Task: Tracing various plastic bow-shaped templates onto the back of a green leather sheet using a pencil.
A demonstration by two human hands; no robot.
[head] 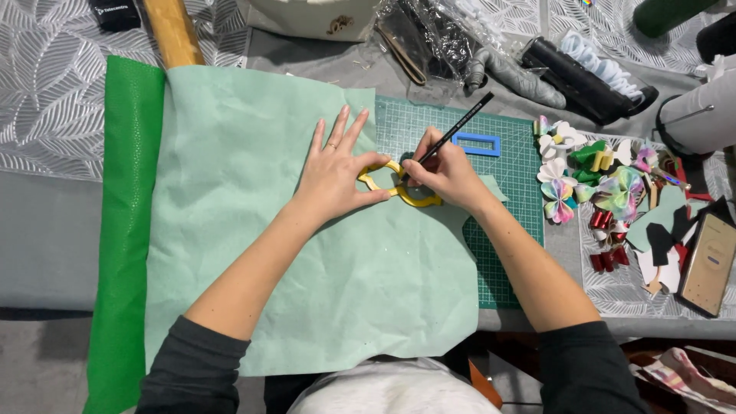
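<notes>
Fingers of the left hand (335, 178) lay spread flat, pinning the yellow plastic scalloped template (400, 189) onto the pale green paper sheet (307, 261). Just right of the template, the right hand (447, 173) kept a closed grip on a black pencil (458, 127), tip at the template's inner edge, shaft slanting up-right.

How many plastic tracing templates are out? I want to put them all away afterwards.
2: a yellow template under both hands on the pale green sheet, and a blue rectangular template on the cutting mat. Clutter may hide others.

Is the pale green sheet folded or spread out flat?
Spread flat: the pale green sheet lies open in a single layer over the cutting mat, with creases only.
</notes>
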